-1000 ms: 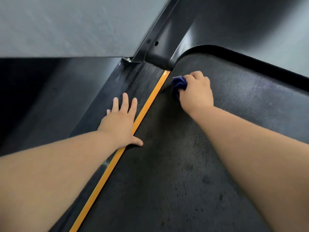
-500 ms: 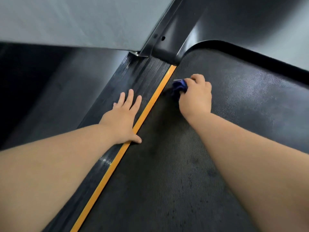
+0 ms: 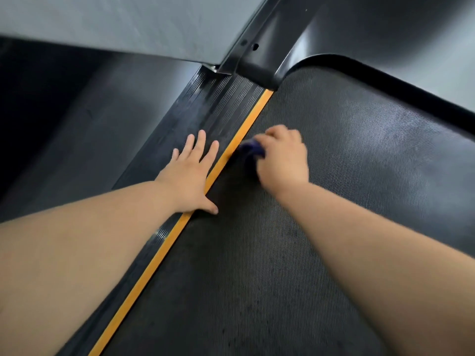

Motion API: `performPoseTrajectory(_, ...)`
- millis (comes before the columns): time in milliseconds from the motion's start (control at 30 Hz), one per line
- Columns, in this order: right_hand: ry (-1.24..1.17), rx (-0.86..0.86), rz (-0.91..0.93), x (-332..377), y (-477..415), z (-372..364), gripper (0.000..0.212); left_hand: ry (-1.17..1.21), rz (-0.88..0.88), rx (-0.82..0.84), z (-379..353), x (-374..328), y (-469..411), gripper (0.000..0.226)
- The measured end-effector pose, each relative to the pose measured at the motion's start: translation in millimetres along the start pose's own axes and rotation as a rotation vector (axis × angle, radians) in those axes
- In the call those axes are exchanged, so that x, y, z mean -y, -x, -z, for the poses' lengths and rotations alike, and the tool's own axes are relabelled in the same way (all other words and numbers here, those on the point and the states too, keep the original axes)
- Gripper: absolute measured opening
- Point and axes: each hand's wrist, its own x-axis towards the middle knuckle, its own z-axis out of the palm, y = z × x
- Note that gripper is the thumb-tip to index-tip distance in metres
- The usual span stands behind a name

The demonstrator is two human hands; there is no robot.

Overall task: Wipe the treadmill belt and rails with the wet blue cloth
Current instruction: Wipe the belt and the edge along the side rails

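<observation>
The dark textured treadmill belt point(image 3: 334, 176) fills the middle and right of the view. Along its left edge runs an orange strip point(image 3: 164, 250), and beside that the ribbed black side rail point(image 3: 213, 111). My right hand point(image 3: 282, 160) grips the bunched blue cloth point(image 3: 250, 150) and presses it on the belt right next to the orange strip. Most of the cloth is hidden under my fingers. My left hand point(image 3: 191, 173) lies flat on the rail with fingers spread and straight, its thumb reaching over the strip onto the belt.
A black upright post base point(image 3: 254, 57) meets the rail at the belt's front left corner. The curved motor cover point(image 3: 385, 34) borders the belt's front edge. A grey wall point(image 3: 115, 21) rises at the upper left, with dark floor point(image 3: 51, 124) left of the rail.
My right hand has dragged the cloth back along the belt's left edge, away from the front corner and toward me. My left hand has stayed flat on the rail.
</observation>
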Motion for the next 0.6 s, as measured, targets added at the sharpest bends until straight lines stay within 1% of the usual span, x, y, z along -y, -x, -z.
performPoseTrajectory(33,-0.005,-0.05,-0.115,-10,-9,3,0.037,-0.025,0.014,-0.025,-4,-2,0,0.142)
performPoseTrajectory(67,-0.013,-0.066,-0.177,-17,-12,3,0.038,-0.053,0.024,-0.047,-7,-2,-1,0.142)
performPoseTrajectory(100,-0.018,-0.057,-0.188,-18,-9,1,0.038,-0.075,0.025,-0.057,-8,-3,-2,0.142)
performPoseTrajectory(200,-0.091,-0.012,-0.079,3,33,-17,0.041,-0.085,0.019,-0.067,-9,-2,-3,0.141)
performPoseTrajectory(267,-0.093,0.035,0.046,18,66,-26,0.04,-0.085,0.013,-0.069,-8,-2,-2,0.14)
performPoseTrajectory(333,-0.076,0.094,0.174,17,75,-26,0.037,-0.093,0.016,-0.072,-7,-3,-2,0.14)
performPoseTrajectory(367,-0.062,0.113,0.208,12,67,-22,0.036,-0.095,0.016,-0.07,-7,-3,-2,0.141)
performPoseTrajectory(400,-0.045,0.104,0.194,6,56,-18,0.035,-0.097,0.015,-0.073,-8,-3,-2,0.142)
performPoseTrajectory(433,-0.033,0.053,0.133,-1,41,-13,0.034,-0.1,0.017,-0.079,-9,-3,-2,0.142)
performPoseTrajectory(533,-0.049,-0.083,-0.203,-19,-5,-1,0.033,-0.125,0.031,-0.09,-13,-3,-2,0.143)
performPoseTrajectory(567,-0.048,-0.089,-0.245,-17,-12,-1,0.033,-0.129,0.035,-0.093,-13,-4,-3,0.142)
performPoseTrajectory(600,-0.049,-0.065,-0.232,-10,-14,-2,0.032,-0.124,0.037,-0.093,-12,-5,-3,0.142)
